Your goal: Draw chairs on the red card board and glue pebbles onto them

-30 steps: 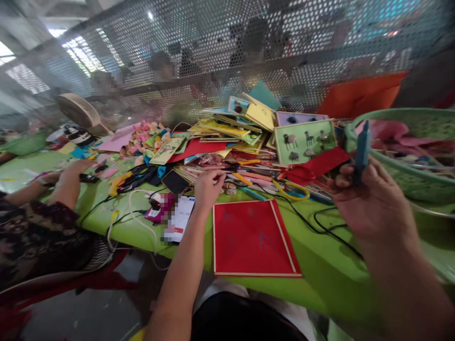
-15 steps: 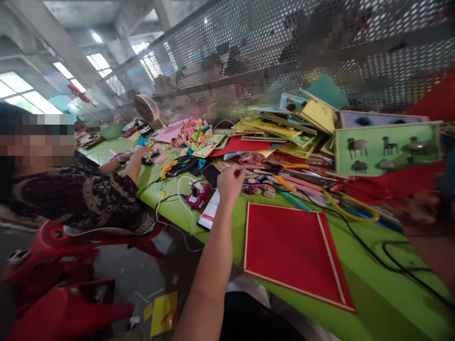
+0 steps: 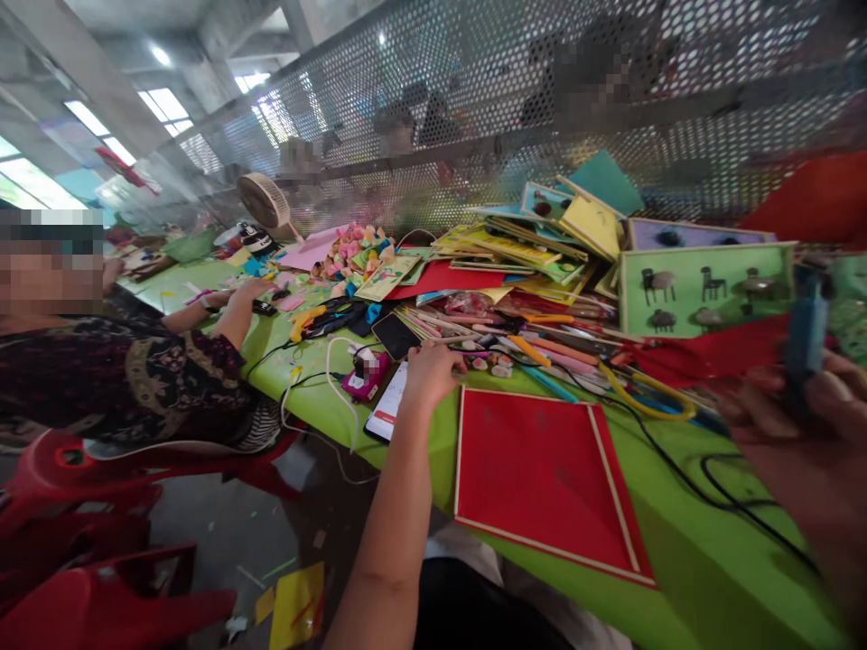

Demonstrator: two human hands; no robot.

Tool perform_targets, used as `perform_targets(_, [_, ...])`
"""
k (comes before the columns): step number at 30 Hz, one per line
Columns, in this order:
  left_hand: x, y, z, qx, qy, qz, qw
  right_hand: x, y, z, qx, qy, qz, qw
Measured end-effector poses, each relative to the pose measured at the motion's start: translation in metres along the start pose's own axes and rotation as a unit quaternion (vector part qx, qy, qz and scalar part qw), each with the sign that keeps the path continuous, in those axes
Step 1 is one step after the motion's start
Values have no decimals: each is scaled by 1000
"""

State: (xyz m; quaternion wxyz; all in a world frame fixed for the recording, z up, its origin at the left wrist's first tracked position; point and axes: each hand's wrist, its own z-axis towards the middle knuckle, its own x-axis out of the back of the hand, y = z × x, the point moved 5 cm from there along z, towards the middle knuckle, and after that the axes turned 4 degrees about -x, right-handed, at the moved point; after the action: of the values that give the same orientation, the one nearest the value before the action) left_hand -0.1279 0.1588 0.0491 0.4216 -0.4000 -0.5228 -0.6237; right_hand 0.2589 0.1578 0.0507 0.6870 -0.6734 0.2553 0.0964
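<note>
My left hand rests on the green table with its fingers curled, just left of a red framed board and beside a phone. Whether anything is in its fingers stays hidden. My right hand, blurred at the right edge, is closed round a blue tool whose black cable trails over the table. Small round pieces lie just beyond my left hand.
A heap of coloured framed boards and sticks fills the table's far side against a perforated metal screen. A person in a dark patterned top sits at the left on red chairs. A small fan stands further left.
My left hand has come down from a raised pointing pose onto the table by the board's corner. My right hand with the blue tool has come back into clearer view at the right.
</note>
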Motion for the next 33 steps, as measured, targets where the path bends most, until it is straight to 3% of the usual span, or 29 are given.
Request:
perform_targets(8, [0,6,3,-2,8,-26,1000,-23,-10,-11,-9,-24,18,1000])
perform_targets(14, [9,18,5,-30,52,-142,988,-25,-7,-15,-14,2,-18,1000])
perform_targets(18, [5,41,7,-87,47,-276,956,-38,4,-24,-28,-71,-86,993])
perform_targets(24, [-12,79,2,-139,-22,-431,891,-51,17,-38,-21,-144,-214,966])
perform_targets(33, [-15,86,1,-128,-65,-525,839,-58,18,-43,4,-186,-271,945])
